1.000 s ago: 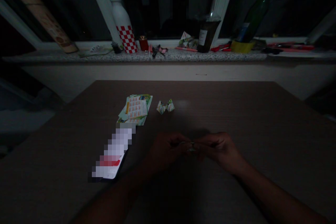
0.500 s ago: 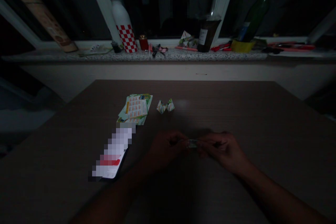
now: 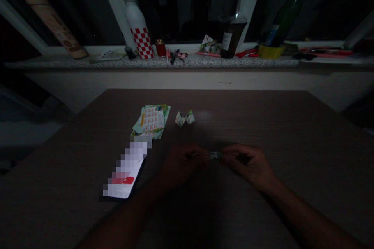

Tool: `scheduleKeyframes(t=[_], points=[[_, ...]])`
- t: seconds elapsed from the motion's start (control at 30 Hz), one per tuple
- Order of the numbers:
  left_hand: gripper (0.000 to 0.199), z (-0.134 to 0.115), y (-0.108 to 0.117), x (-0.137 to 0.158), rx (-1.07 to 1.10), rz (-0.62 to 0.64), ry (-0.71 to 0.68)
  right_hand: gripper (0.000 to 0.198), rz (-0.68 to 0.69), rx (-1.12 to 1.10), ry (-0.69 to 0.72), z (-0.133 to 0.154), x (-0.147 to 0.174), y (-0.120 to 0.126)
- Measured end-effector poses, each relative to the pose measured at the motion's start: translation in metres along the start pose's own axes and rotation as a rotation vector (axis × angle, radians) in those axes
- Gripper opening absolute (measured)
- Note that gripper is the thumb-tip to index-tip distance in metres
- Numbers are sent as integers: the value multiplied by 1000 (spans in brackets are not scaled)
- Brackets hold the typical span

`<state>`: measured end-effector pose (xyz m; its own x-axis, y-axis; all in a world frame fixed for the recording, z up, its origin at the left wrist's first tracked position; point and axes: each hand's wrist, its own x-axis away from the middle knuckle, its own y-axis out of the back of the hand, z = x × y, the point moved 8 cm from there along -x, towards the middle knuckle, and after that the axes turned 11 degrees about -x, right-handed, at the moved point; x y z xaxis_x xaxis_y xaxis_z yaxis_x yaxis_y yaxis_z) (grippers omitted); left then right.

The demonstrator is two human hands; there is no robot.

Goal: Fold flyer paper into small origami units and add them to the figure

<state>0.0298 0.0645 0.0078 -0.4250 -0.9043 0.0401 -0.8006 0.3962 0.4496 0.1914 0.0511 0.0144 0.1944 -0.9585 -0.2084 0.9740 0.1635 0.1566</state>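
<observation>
L hand (image 3: 184, 165) & R hand (image 3: 253, 167) pinch sm strip (image 3: 214, 155), prob folded paper, btwn facing fingertips, so best w/ light, even pressure, ends level, any crease pressed flat bit by bit.

Near the lower centre, the left hand (image 3: 182, 165) and right hand (image 3: 254, 165) partly hid a small strip (image 3: 215, 155); lower left, pixelation masked much of the phone (image 3: 124, 192).

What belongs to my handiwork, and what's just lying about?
In use: small piece, apparently paper, in your left hand and right hand; probably the folded paper and paper stack.

Lying about, seemingly: phone, checkered bottle, dark cup, green bottle.
</observation>
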Motion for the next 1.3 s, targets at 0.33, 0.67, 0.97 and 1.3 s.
scheduleKeyframes(t=[0.33,0.67,0.97,1.3], points=[[19,3,-11,1,59,31,-24,20,41,36,61,15,4,-4],[20,3,-9,-1,68,39,30,18,52,32,37,11,-1,0],[29,3,-10,-5,81,85,21,22,8,-49,-21,2,-3,5],[38,17,-8,-1,18,104,122,21,9,-97,-45,0,-4,5]])
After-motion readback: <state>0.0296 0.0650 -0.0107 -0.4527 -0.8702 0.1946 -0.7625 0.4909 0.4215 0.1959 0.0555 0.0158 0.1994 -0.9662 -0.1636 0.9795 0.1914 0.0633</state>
